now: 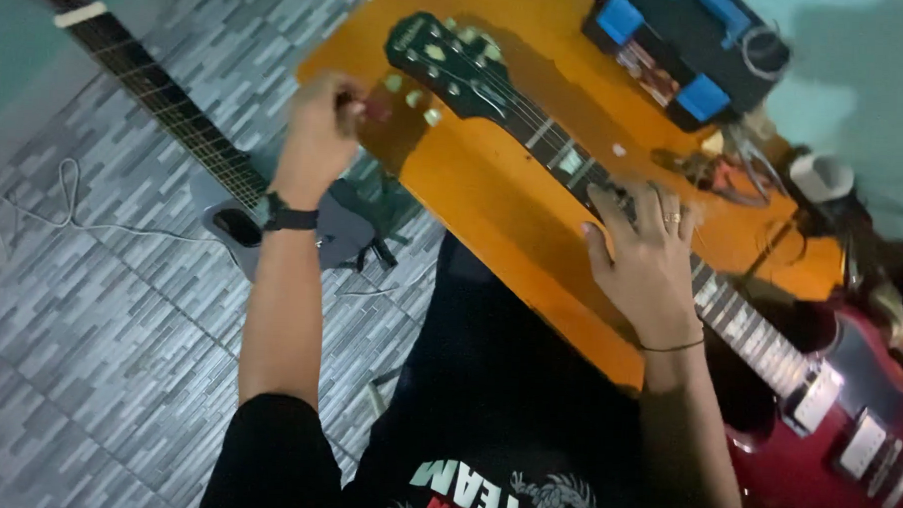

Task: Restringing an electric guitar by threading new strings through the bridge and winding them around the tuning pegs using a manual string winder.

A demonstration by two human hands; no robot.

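**Hands on a red guitar**

The guitar [574, 178] lies across an orange table [493, 225], headstock far left. The left hand [321, 129] is pinched shut on a tuning peg [377, 108] — blurred. The right hand [646, 261] lies open on the neck, fingers spread. A second guitar [176, 124] lies on the tiled floor, left.

Glossy red lacquer on guitar body [814, 477], lower right, w/ shiny metal pickups [862, 444]. Headstock [448, 59] gloss black, upper centre. Table [494, 195] smooth orange wood, semi-gloss. Floor tiles [88, 351] grey, ribbed, matt, at left. Black cloth shirt [506, 406], matt, bottom centre
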